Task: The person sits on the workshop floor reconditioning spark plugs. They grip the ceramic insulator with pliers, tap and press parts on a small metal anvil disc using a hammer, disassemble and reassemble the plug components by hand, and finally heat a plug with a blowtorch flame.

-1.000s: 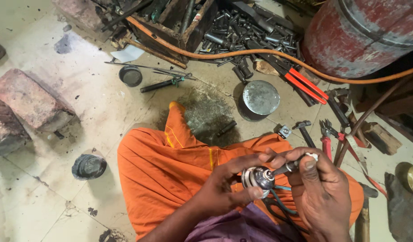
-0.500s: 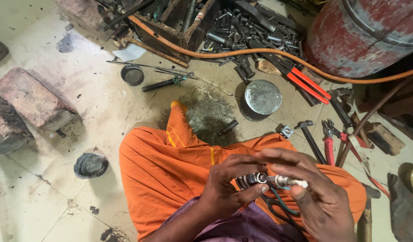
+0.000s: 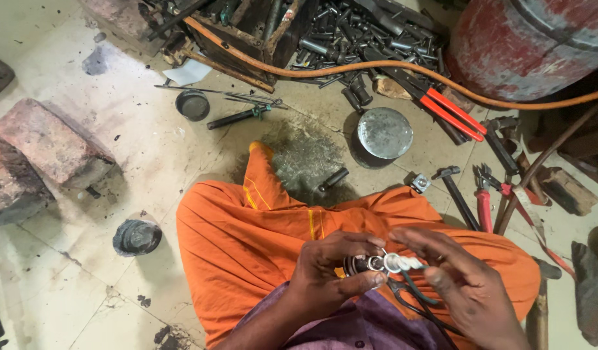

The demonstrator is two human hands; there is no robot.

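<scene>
Fitting: a small round metal fitting (image 3: 375, 263) with a shiny ring and a white-wrapped stub sits over the orange cloth (image 3: 260, 246) on the person's lap, nearest landmark for all below.
Left hand: the left hand (image 3: 331, 275) pinches the fitting's dark end between thumb and fingers.
Right hand: the right hand (image 3: 464, 288) is spread, fingertips touching the white stub; whether it grips or only brushes it cannot be told.
Hands together: both meet at the fitting, close over the cloth.
Handling: likely stiff, fairly light metal; the ring looks smooth and may slip, the wrapped stub probably gives better purchase. It seems best held by the dark body, as now.
Wires: thin dark wires (image 3: 416, 304) run from the fitting down across the cloth; they probably flex and could snag.
Beyond the cloth: a round tin lid (image 3: 384, 133) and red-handled cutters (image 3: 451, 113) lie on the floor past the cloth's far edge; a hammer (image 3: 456, 191) to its right; a dark cap (image 3: 137, 236) to its left.
Hidden: the fitting's dark end is covered by the left fingers; its make-up is too small to tell. The wires' lower ends are cut off by the frame.
</scene>
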